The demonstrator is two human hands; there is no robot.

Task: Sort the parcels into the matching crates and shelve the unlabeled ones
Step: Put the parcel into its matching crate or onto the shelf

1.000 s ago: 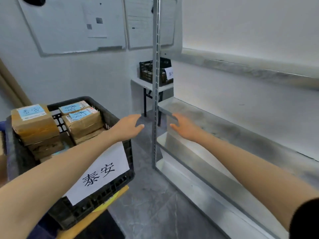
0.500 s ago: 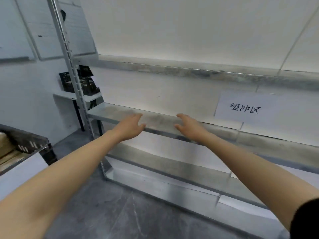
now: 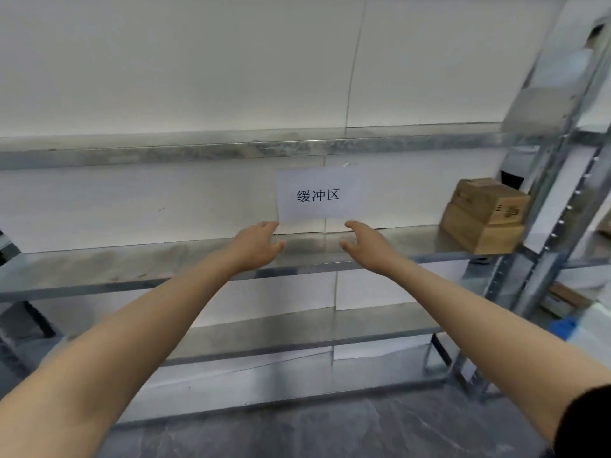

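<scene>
both hands, left hand (image 3: 256,246) and right hand (image 3: 367,244), reach empty with fingers loosely spread toward the metal shelf (image 3: 132,269) (two stacked parcels (image 3: 484,214) sit at its right end).

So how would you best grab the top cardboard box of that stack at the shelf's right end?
Probably with the left hand and right hand on opposite side faces of the top box, coming from the open front of the shelf. It lies flat on the lower box, so nothing slips underneath; the wall closes the back, and the upright post stands close on its right.
</scene>
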